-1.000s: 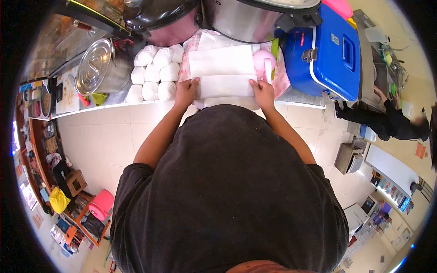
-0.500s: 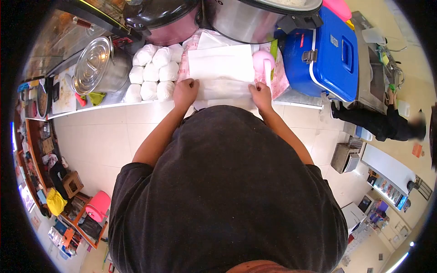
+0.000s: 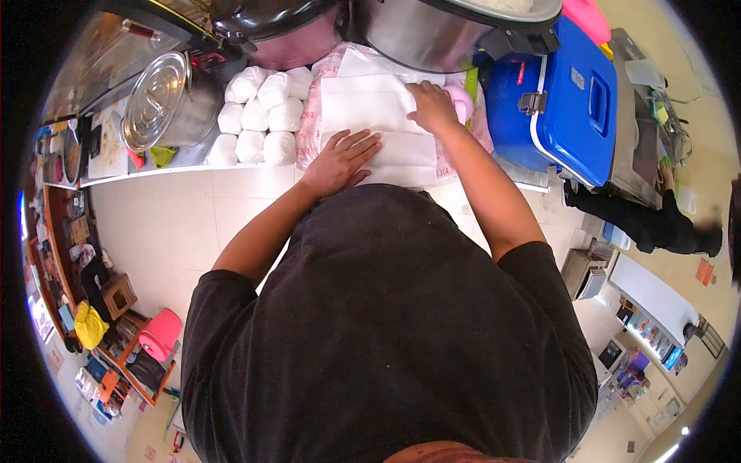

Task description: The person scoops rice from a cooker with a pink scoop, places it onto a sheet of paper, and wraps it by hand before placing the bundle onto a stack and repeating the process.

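Observation:
White paper sheets lie on a pink-and-white printed wrapper on the counter, the front sheet nearest my body. My left hand rests flat on the front sheet's left part, fingers stretched out. Over the right side of the paper is my right hand, its thumb and fingers apart, with nothing visible in it. Just beyond it sits a round pink scoop, partly hidden by that hand. To the left, white wrapped bundles are stacked in rows.
A large steel cooker with rice stands behind the paper, beside a dark-lidded pot. At right is a blue cooler box; at left, a glass-lidded steel pot. Another person in dark clothes stands at a sink far right.
Both hands have let go of the front sheet's edges. My left hand has moved right and flattened on the paper; my right hand has reached farther back, close to the scoop.

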A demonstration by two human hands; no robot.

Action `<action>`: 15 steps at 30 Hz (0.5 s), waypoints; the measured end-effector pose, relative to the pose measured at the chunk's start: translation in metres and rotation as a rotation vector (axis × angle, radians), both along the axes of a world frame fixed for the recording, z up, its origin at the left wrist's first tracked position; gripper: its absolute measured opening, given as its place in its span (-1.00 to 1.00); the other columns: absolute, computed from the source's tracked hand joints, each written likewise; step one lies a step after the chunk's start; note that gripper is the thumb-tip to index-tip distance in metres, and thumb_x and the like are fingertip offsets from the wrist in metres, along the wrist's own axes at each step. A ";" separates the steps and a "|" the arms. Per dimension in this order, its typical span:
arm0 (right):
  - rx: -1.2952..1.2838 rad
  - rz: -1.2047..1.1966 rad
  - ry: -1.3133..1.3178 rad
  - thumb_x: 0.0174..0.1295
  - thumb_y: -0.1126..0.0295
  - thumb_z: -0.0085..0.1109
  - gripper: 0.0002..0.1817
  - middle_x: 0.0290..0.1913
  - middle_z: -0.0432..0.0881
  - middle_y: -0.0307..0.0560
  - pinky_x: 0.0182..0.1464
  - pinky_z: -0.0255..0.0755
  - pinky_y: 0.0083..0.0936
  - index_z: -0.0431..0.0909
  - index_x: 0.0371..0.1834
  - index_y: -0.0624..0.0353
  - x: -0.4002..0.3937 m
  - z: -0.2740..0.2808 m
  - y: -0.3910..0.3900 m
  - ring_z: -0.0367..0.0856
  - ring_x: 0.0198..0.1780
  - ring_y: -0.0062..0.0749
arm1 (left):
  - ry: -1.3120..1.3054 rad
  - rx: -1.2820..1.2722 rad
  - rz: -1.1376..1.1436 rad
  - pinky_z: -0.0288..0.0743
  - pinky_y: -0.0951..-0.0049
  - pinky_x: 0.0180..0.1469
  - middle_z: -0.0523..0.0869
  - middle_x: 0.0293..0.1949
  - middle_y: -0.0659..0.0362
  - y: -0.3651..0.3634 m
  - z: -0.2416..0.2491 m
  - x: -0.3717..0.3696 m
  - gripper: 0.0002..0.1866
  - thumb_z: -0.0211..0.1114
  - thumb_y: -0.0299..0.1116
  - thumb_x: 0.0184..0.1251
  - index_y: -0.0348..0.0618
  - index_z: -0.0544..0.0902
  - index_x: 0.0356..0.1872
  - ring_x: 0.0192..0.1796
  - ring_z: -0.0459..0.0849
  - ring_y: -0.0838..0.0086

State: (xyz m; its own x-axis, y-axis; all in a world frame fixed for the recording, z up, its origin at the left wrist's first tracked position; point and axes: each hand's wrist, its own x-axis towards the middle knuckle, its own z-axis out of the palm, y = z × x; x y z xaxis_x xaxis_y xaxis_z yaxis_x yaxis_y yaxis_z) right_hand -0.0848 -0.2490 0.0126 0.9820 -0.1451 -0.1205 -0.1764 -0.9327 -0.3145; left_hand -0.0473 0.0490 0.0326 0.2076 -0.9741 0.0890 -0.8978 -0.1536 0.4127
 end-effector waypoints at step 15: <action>0.499 -0.060 -0.371 0.13 0.44 0.50 -0.87 -0.09 0.73 -0.12 0.17 0.48 -0.24 0.78 -0.25 0.13 -0.100 0.024 0.038 0.65 0.07 -0.12 | 0.007 -0.069 0.144 0.07 -0.07 0.65 0.25 0.67 0.03 -0.036 0.046 0.038 -0.05 0.56 0.02 0.18 0.02 0.37 0.59 0.69 0.20 0.14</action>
